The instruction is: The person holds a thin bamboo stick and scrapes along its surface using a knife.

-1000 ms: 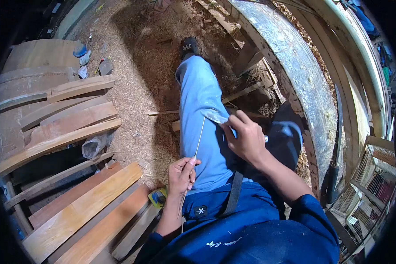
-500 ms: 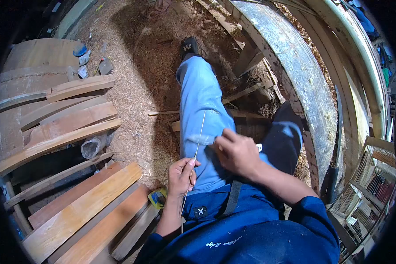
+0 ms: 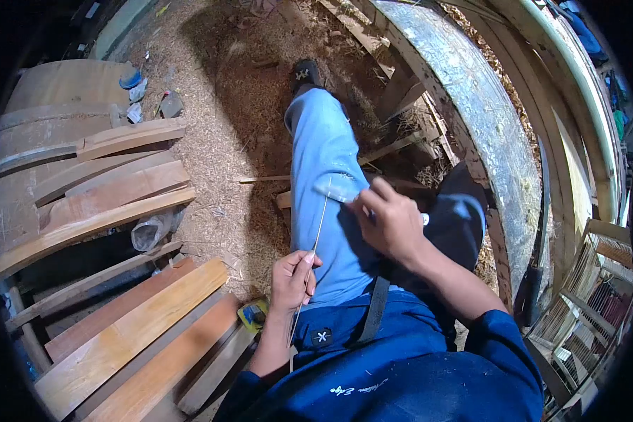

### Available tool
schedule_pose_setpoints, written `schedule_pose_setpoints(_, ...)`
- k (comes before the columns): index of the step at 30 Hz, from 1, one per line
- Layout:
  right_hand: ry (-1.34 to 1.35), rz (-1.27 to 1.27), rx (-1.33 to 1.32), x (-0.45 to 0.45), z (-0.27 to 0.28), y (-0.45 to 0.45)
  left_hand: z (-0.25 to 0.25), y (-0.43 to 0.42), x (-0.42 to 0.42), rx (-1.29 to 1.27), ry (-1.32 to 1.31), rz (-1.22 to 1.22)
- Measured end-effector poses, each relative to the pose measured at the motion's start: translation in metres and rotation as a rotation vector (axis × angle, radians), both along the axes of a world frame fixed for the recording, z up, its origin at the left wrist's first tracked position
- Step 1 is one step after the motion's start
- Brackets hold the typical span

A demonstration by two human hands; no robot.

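Note:
My left hand (image 3: 292, 281) is closed, pinching a thin stick (image 3: 321, 224) between thumb and fingers. The stick slants up over my lap, and its lower end runs along my wrist. My right hand (image 3: 394, 221) is wrapped round a knife. The blade of the knife (image 3: 336, 190) is smeared by motion and lies across the stick near its upper tip; whether it touches the stick I cannot tell. A white handle end shows beyond the right hand. Both hands are above my leg in light blue trousers (image 3: 321, 141).
Wooden boards (image 3: 137, 337) lie side by side at the left, with curved wooden pieces (image 3: 130, 133) above them. A yellow tape measure (image 3: 253, 314) sits by my left forearm. A long curved plank (image 3: 471, 91) stands at the right. Wood shavings (image 3: 211, 148) cover the floor.
My right hand has moved up and slightly right with the knife, and the blade is nearer the stick's upper tip. My left hand stays almost in place on the stick.

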State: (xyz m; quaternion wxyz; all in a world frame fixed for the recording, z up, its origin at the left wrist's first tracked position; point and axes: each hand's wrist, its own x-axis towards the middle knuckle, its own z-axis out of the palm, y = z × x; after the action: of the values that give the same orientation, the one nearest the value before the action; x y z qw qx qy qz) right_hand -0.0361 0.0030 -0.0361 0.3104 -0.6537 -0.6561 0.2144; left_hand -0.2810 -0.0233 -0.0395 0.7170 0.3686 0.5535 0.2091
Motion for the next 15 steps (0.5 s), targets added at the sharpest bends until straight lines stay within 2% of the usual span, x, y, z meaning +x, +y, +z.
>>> schedule_pose_setpoints(3,0.002,0.179,0.007,-0.015,0.012,-0.023,0.0,-0.001,-0.001,0.007,-0.02,0.012)
schedule_pose_setpoints(4,-0.012,0.177,-0.032,-0.014,0.012,-0.024,0.0,0.0,0.0,0.007,-0.023,0.01)
schedule_pose_setpoints(8,-0.037,-0.1,-0.034,0.005,-0.004,0.005,0.0,-0.002,0.0,-0.01,-0.017,0.006)
schedule_pose_setpoints(12,0.034,0.14,0.018,-0.009,0.008,-0.019,0.0,0.0,0.0,-0.01,-0.002,0.007)
schedule_pose_setpoints(15,0.028,0.059,-0.007,-0.004,-0.004,-0.016,-0.003,0.0,0.001,0.025,-0.001,-0.025)
